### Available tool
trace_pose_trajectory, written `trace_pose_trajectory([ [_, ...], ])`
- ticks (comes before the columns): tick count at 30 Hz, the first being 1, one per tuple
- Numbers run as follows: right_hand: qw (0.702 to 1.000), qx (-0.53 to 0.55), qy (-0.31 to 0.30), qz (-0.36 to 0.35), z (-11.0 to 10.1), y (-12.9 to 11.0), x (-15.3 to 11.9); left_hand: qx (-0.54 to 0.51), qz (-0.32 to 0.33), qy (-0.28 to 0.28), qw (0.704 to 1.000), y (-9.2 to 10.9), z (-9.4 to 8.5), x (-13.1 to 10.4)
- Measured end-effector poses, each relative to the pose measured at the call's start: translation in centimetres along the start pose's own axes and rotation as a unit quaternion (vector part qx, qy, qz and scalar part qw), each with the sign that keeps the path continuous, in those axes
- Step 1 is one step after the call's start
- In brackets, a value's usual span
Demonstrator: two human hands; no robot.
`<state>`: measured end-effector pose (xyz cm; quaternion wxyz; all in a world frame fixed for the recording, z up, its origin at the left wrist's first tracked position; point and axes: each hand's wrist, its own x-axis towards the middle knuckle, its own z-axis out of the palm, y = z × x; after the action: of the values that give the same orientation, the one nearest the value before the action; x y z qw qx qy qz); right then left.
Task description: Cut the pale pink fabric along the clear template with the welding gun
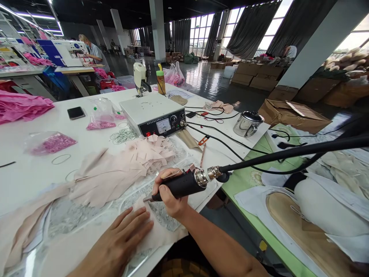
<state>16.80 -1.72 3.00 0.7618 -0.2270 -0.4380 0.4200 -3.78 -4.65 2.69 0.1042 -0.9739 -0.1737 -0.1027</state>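
Note:
My right hand (pixel 173 196) is wrapped round a black cylindrical handheld tool (pixel 183 184), cabled at its rear. The tool's narrow metal tip (pixel 147 199) points left and meets the edge of a pale pink fabric piece (pixel 157 231). Fingers spread, my left hand (pixel 123 238) lies flat on that fabric, just left of and below the tip. Beneath the fabric is a clear, scuffed sheet (pixel 77 215). A heap of cut pale pink fabric pieces (pixel 123 165) lies beyond my hands.
A white control box (pixel 152 111) with a dial stands behind the heap. Black cables (pixel 225 144) run rightward past a metal mug (pixel 248 124). Bags of pink bits (pixel 54 143) and a phone (pixel 76 112) lie left. People work in the background.

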Motion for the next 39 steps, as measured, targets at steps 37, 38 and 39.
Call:
trace_pose_trajectory([
  [37, 1.000, 0.003, -0.020, 0.022, -2.4, -3.3, -1.9, -0.094, -0.106, -0.009, 0.990, 2.9, 1.2, -0.4],
  [38, 0.999, -0.002, -0.023, 0.024, -2.4, -3.3, -2.0, -0.100, -0.115, -0.010, 0.988, 3.0, 1.1, -0.4],
  [39, 0.999, -0.007, -0.025, 0.026, -2.4, -3.2, -2.0, -0.106, -0.120, -0.010, 0.987, 3.0, 1.0, -0.3],
])
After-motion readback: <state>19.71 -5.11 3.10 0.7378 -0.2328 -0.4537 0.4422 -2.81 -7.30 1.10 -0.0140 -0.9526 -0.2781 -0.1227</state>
